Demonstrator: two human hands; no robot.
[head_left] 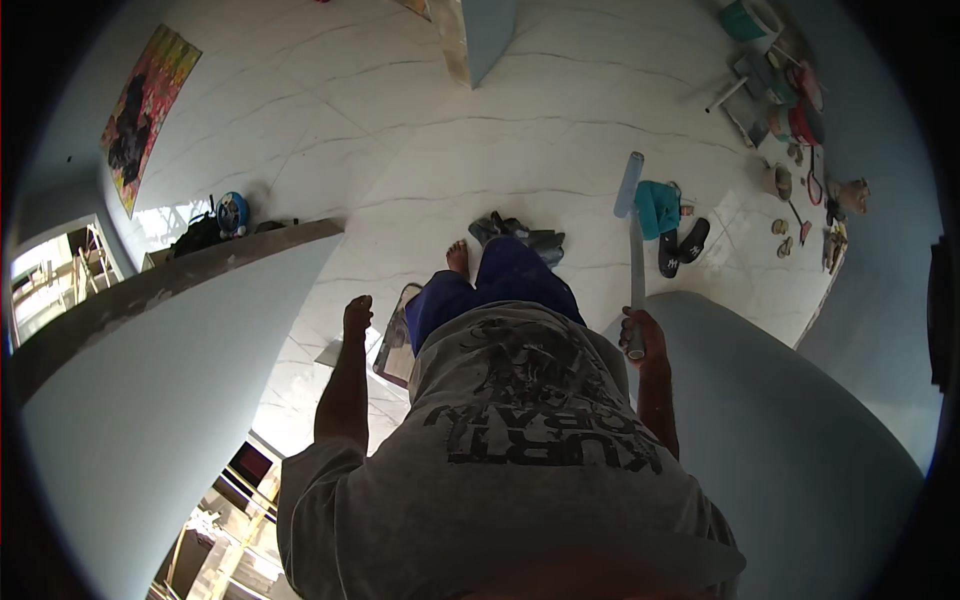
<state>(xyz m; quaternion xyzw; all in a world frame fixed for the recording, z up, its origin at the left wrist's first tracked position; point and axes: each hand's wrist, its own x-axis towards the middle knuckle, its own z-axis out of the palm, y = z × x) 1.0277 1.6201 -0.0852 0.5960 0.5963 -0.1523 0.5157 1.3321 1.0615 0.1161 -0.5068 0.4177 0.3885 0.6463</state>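
A grey-handled tool (636, 245) with a pale blue head is held upright in the view by the right hand (648, 338), above the marbled white floor (440, 150). The handle is gripped low, its butt end left showing beneath the fist; the right fingers are closed around it. The right forearm is extended forward from a bent elbow, held out beside the body. Whether the floor is touched by the head cannot be told.

On the opposite side, the left hand (357, 313) is carried away from the torso, the arm reached forward and the fingers loosely curled; whether anything is held in them cannot be told.

Just beside the tool's head, a teal item (657, 210) is seen on the floor, with black slippers (681, 247) next to it. A dark crumpled cloth (545, 245) is spread beyond the knees, near a bare foot (458, 258). A dark-rimmed tray (397, 352) is partly hidden by the left leg. Toward the floor's far right corner, assorted items are gathered, a teal bucket (748, 20) among them; a colourful mat (148, 115) is seen at the left edge.
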